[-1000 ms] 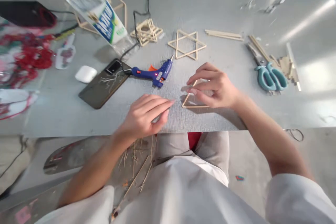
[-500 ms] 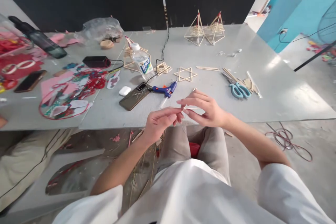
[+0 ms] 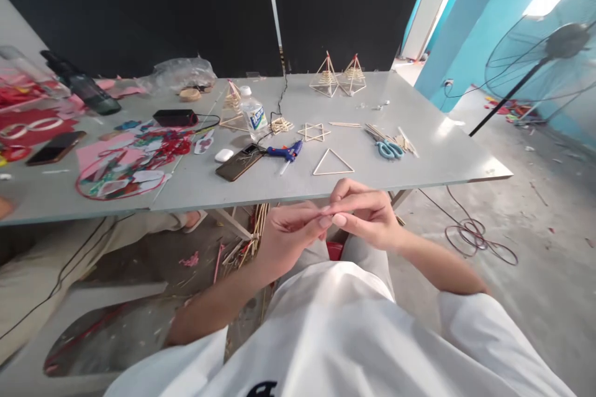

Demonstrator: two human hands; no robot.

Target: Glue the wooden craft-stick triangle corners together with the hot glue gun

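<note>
Just off the table's front edge, above my lap, both hands meet fingertip to fingertip. My left hand (image 3: 293,232) is closed in a pinch, thumb against the fingers. My right hand (image 3: 365,214) pinches too, its tips touching those of the left. Whatever lies between the fingertips is too small or hidden to make out. A triangle of thin wooden sticks (image 3: 333,172) lies flat on the table just beyond my hands. Behind it is a six-pointed stick star (image 3: 314,139). A blue glue gun (image 3: 286,152) rests to the left of the triangle.
Blue-handled scissors (image 3: 390,149) lie by loose sticks (image 3: 345,124) on the right. A phone (image 3: 239,163), earbud case (image 3: 224,155) and water bottle (image 3: 255,115) stand left of centre. Two stick pyramids (image 3: 326,80) are at the back. Cut paper and red cord (image 3: 172,142) cover the left.
My hands have drawn back from the tabletop toward my body and come together. The stick triangle now lies uncovered on the table. The view has tilted up and turned right.
</note>
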